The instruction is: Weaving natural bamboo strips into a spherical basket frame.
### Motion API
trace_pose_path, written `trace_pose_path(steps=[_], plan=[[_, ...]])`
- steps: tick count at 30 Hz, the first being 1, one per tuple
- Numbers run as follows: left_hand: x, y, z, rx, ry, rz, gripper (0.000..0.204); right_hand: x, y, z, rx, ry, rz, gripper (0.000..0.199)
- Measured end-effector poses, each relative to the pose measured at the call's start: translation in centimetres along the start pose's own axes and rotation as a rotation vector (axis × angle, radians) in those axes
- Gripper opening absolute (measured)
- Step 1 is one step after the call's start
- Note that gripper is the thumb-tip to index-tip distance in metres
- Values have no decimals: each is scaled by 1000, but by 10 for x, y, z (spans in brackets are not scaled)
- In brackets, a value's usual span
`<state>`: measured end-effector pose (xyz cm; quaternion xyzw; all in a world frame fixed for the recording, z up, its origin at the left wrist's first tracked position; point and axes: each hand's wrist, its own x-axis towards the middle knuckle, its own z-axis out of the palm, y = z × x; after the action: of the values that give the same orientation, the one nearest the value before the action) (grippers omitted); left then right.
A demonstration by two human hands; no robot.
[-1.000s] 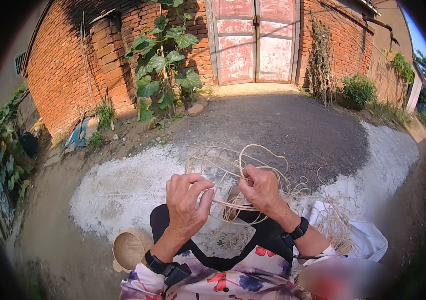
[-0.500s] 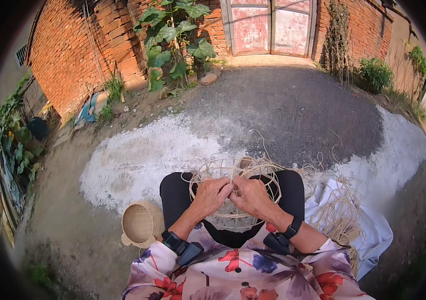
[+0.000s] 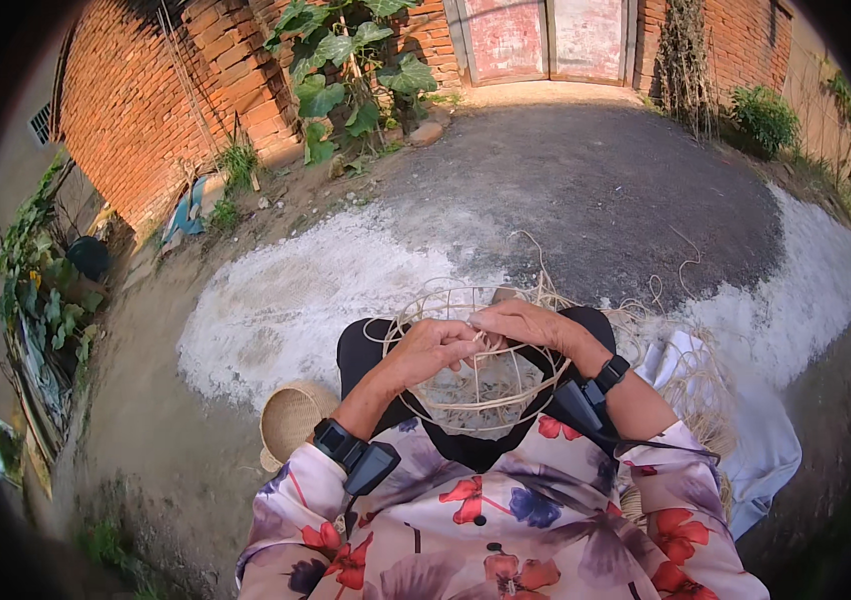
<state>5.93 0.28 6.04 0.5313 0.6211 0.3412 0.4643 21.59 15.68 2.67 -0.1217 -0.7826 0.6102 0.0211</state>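
An open-framed basket of pale cane strands [image 3: 501, 402] rests between my knees, its strands crossing with wide gaps. Both hands meet at its far upper part. My left hand [image 3: 433, 347] is closed, thumb and fingers pinching a cane strand. My right hand [image 3: 524, 325] bends over from the right, fingers curled down on the strands beside the left fingertips; its fingertips are partly hidden. Loose cane ends [image 3: 543, 262] curl up beyond the hands.
A finished woven basket [image 3: 291, 425] stands on the ground by my left leg. To my right, a tangle of cane [image 3: 703, 400] lies on white cloth [image 3: 761, 450]. Ahead are a dark patch of ground [image 3: 606, 190], a red door [image 3: 506, 45] and leafy plants [image 3: 321, 95].
My right hand has lifted and turned over, moving forward with its elbow farther out. My left hand has shifted slightly. The whole view has tilted a little.
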Motion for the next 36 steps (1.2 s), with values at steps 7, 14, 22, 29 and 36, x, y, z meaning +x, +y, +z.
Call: trace_pose_path(steps=[7,14,22,29,36], plan=[[1,-17,-39,122,-49,86,31,-15,0,-8,94,-19,58,30],[-8,-21,-34,234,-21,106,26,-13,1,-6,185,68,66,33],[0,-23,-17,185,33,122,26,-9,20,5,-57,138,71,32],[4,-20,-18,98,38,85,20,-8,11,-2,-135,336,-42,36],[8,0,5,260,17,24,25,-36,-8,-10,-204,412,-19,34]])
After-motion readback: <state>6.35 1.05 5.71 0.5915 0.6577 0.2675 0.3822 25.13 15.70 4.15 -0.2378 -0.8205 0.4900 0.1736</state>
